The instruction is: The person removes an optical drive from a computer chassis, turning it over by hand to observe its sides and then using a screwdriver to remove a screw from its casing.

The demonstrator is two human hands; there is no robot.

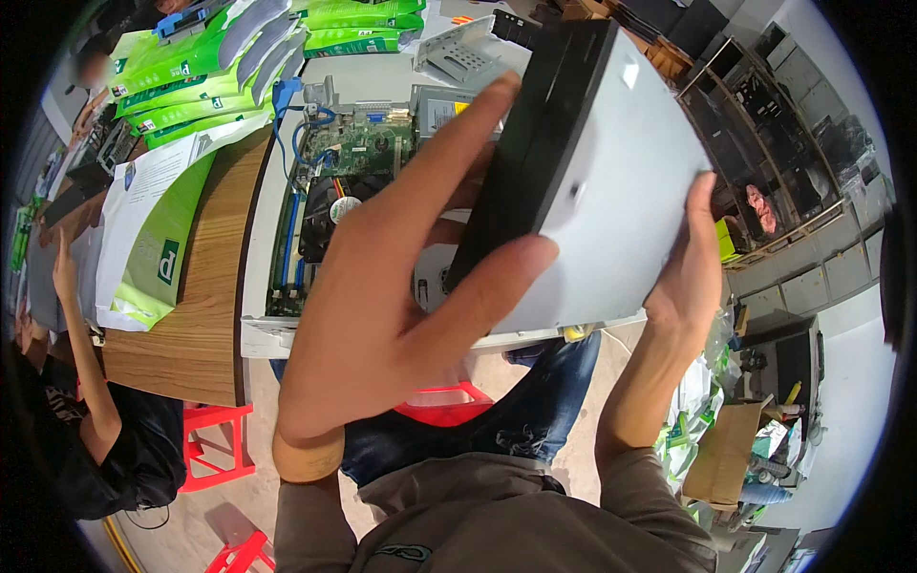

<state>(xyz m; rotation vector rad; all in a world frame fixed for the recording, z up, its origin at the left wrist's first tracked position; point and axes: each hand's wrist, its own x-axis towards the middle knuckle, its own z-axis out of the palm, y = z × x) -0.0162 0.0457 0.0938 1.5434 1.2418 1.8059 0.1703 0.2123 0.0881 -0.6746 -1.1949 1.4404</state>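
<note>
A drive unit (pixel 611 181) of matt grey sheet metal with a black plastic front is seen at centre. At nine o'clock, the desk (pixel 215 286) shows smooth wood grain. At eleven o'clock, glossy green packages (pixel 191 67) are stacked. Red plastic stools (pixel 215 444) appear at seven o'clock.

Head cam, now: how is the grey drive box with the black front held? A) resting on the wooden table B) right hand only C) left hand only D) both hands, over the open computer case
D: the left hand grips the drive box at its black front end, the right hand supports its far edge, and the open computer case lies below.
</note>
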